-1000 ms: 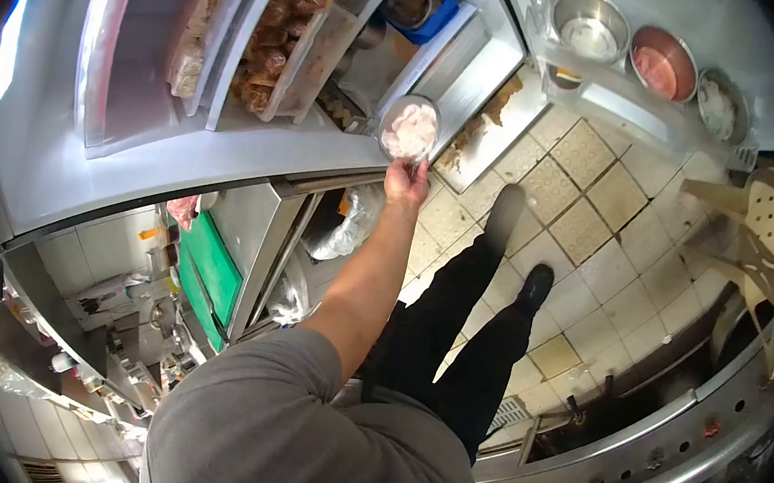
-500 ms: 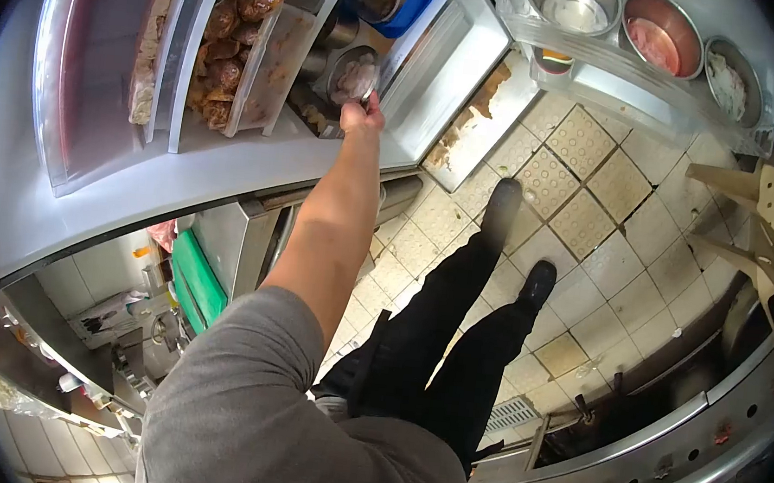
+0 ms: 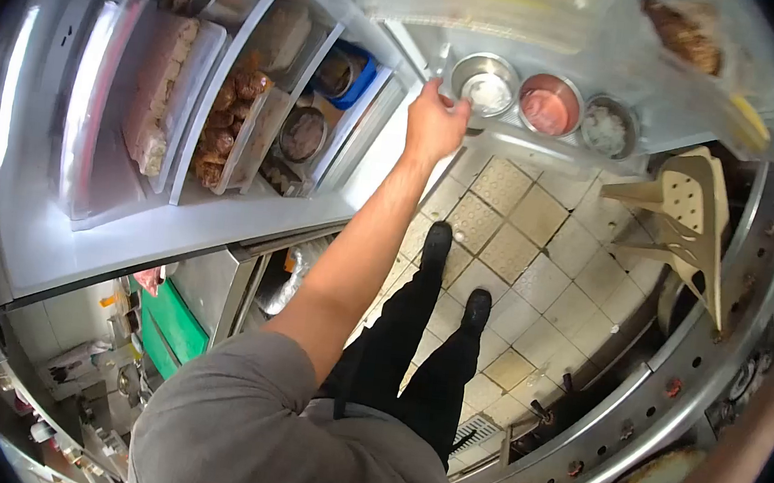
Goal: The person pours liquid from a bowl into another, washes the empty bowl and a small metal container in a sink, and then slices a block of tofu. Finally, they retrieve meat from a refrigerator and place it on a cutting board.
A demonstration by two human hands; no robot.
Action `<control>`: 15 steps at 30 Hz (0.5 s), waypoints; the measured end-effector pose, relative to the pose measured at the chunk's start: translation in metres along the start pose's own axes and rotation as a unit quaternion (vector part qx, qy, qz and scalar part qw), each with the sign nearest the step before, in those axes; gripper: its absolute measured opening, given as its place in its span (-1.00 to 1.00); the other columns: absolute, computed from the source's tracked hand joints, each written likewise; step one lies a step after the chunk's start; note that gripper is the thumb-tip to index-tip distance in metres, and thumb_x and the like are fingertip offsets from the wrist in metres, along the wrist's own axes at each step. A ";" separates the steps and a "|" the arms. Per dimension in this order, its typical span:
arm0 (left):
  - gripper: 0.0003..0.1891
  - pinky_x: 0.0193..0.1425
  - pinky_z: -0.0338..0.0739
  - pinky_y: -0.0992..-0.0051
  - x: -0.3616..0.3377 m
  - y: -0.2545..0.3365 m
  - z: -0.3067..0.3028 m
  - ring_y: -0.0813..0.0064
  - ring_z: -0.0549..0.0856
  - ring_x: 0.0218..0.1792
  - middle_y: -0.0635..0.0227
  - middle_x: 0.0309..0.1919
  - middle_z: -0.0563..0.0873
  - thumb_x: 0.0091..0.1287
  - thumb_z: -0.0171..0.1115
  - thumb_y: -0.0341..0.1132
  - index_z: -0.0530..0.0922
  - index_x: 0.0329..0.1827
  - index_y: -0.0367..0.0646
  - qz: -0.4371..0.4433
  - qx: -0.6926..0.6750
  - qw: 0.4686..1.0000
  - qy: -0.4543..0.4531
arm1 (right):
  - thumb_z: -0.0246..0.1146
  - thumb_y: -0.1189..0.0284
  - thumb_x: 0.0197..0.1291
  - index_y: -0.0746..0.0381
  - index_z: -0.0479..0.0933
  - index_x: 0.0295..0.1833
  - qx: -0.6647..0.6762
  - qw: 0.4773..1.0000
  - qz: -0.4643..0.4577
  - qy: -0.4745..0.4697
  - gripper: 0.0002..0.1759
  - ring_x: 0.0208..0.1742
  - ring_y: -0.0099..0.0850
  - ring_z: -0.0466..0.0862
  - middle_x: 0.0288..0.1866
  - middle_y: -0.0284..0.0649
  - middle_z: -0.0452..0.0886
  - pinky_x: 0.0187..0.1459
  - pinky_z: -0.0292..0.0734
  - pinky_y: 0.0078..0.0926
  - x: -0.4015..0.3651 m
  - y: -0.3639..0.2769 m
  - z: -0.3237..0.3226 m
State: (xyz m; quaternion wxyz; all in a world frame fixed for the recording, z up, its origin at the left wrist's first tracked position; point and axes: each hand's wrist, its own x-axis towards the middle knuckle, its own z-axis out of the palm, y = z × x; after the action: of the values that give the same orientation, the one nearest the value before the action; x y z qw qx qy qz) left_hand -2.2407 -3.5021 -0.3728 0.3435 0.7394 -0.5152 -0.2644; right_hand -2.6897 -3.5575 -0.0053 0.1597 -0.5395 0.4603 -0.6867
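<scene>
My left hand (image 3: pixel 435 127) is at the near edge of the open fridge door, fingers on one side and thumb on the other, closed on the corner by the door shelf (image 3: pixel 545 145). Beside it on that shelf stand a metal bowl with white contents (image 3: pixel 486 85), a bowl with pink contents (image 3: pixel 550 105) and a bowl with pale pieces (image 3: pixel 608 128). Inside the fridge, a round metal container of pale food (image 3: pixel 302 134) sits on the lower shelf. At the lower right edge my right forearm shows, blurred; the hand is out of view.
Bagged brown food (image 3: pixel 220 132) and a blue container (image 3: pixel 352 77) are in the fridge. A green board (image 3: pixel 171 323) lies on the counter at left. A stove with red knobs (image 3: pixel 674 387) and a beige folding stool (image 3: pixel 689 201) stand at right. Tiled floor (image 3: pixel 539 214) lies below.
My left hand has left the round container inside the fridge and moved right to the door. The view has shifted, showing more of the door, and my right forearm has come into view.
</scene>
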 end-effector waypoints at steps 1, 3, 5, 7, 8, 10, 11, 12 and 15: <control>-0.54 0.00 0.65 0.31 0.016 0.013 0.000 0.20 0.80 -0.12 0.04 -0.09 0.79 0.24 0.42 -0.18 0.66 0.11 -0.32 0.008 -0.007 1.000 -0.002 | -0.02 -0.06 0.39 0.28 0.38 0.41 0.008 1.000 0.000 0.000 -0.28 0.39 -0.01 0.46 0.43 0.00 0.43 0.41 0.38 -0.01 0.003 -0.013 0.001; -0.58 0.13 0.65 0.25 0.035 0.059 -0.015 0.09 0.77 0.09 0.04 0.00 0.79 0.24 0.36 -0.23 0.69 0.11 -0.28 -0.131 0.255 0.950 -0.122 | -0.03 -0.06 0.39 0.28 0.38 0.42 0.023 1.000 0.004 -0.004 -0.27 0.40 -0.01 0.46 0.44 0.00 0.43 0.41 0.37 -0.01 0.018 -0.027 0.007; -0.60 0.16 0.64 0.26 0.040 0.054 -0.012 0.11 0.75 0.13 0.04 0.05 0.78 0.24 0.34 -0.26 0.70 0.10 -0.26 -0.134 0.264 0.946 -0.131 | -0.03 -0.07 0.39 0.28 0.37 0.42 0.041 0.999 0.016 -0.014 -0.26 0.40 -0.01 0.45 0.44 0.01 0.43 0.42 0.37 -0.02 0.030 -0.033 0.009; -0.62 0.20 0.64 0.27 0.040 0.043 -0.009 0.13 0.74 0.17 0.05 0.09 0.76 0.24 0.32 -0.30 0.71 0.10 -0.24 -0.139 0.274 0.942 -0.137 | -0.03 -0.08 0.39 0.28 0.37 0.43 0.066 0.997 0.027 -0.021 -0.25 0.41 0.00 0.45 0.44 0.01 0.43 0.42 0.37 -0.02 0.047 -0.039 0.006; -0.63 0.21 0.63 0.27 0.039 0.039 -0.009 0.13 0.74 0.17 0.05 0.09 0.76 0.24 0.31 -0.30 0.72 0.10 -0.23 -0.176 0.243 0.944 -0.137 | -0.03 -0.08 0.38 0.28 0.37 0.43 0.081 0.996 0.036 -0.031 -0.25 0.41 0.00 0.45 0.45 0.01 0.42 0.42 0.37 -0.02 0.055 -0.037 0.005; -0.63 0.19 0.64 0.27 0.031 0.048 -0.012 0.14 0.75 0.15 -0.01 0.11 0.75 0.26 0.29 -0.28 0.71 0.08 -0.27 -0.220 0.213 0.943 -0.129 | -0.04 -0.12 0.38 0.27 0.34 0.46 0.066 0.993 0.094 0.009 -0.21 0.44 0.02 0.42 0.47 0.02 0.40 0.47 0.33 -0.04 0.053 -0.033 0.001; -0.63 0.19 0.64 0.27 0.039 0.036 -0.005 0.14 0.75 0.15 -0.01 0.11 0.75 0.26 0.29 -0.28 0.71 0.08 -0.27 -0.217 0.206 0.946 -0.127 | -0.06 -0.15 0.37 0.27 0.32 0.48 0.021 0.986 0.146 0.077 -0.18 0.46 0.05 0.40 0.50 0.04 0.38 0.52 0.29 -0.05 0.044 -0.034 0.000; -0.64 0.11 0.68 0.26 0.056 0.007 0.008 0.13 0.75 0.15 -0.05 0.09 0.75 0.26 0.28 -0.27 0.71 0.05 -0.30 -0.240 0.123 0.957 -0.112 | -0.04 0.13 0.44 0.26 0.36 0.46 0.062 0.989 0.101 0.094 -0.38 0.42 -0.05 0.46 0.44 -0.03 0.45 0.49 0.34 -0.13 0.039 -0.037 0.003; -0.56 -0.18 0.78 0.16 0.026 0.026 -0.003 -0.03 0.76 0.02 -0.17 0.09 0.70 0.30 0.24 -0.26 0.61 0.13 -0.43 -0.280 -0.102 0.952 -0.068 | -0.04 0.37 0.52 0.26 0.38 0.46 0.104 0.992 0.050 0.056 -0.52 0.39 -0.16 0.52 0.39 -0.08 0.51 0.46 0.36 -0.15 0.035 -0.042 -0.014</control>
State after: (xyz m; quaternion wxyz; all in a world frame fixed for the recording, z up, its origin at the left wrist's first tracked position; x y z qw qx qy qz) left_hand -2.2454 -3.5325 -0.3516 0.2932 0.7953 -0.2797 -0.4508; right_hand -2.7033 -3.5536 0.0496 0.2232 -0.4566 0.4212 -0.7512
